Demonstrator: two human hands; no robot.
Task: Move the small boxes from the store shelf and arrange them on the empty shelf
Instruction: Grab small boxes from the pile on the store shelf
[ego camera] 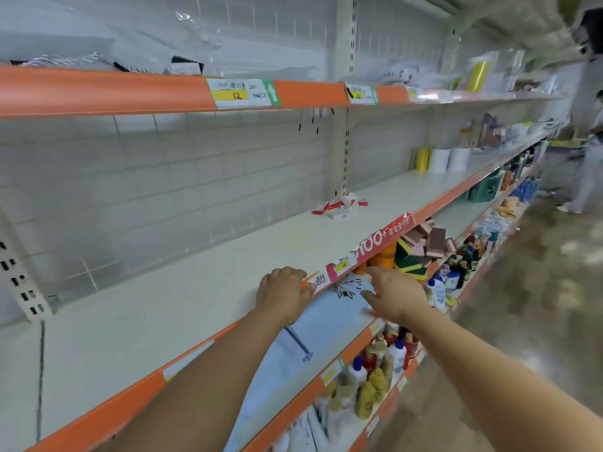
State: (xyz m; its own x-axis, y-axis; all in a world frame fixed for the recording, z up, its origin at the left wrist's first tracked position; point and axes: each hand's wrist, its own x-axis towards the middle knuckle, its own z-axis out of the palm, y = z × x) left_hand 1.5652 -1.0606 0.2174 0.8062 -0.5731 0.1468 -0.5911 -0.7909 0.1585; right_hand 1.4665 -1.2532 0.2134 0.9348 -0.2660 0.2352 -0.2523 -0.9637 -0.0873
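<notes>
Several small red-and-white boxes (339,205) lie in a loose heap at the back of a pale, mostly bare shelf (182,305), beside an upright post. My left hand (284,293) rests on the shelf's orange front edge with fingers curled over it, holding no box. My right hand (393,293) is stretched out just below that edge, fingers relaxed and spread, holding nothing. Both hands are well short of the boxes, which lie further along and deeper on the shelf.
An orange-edged upper shelf (130,93) carries price tags and plastic-wrapped goods. Rolls (439,159) stand further right on the same shelf. Lower shelves hold sponges (421,246) and bottles (375,376). A person (587,168) stands in the aisle at far right.
</notes>
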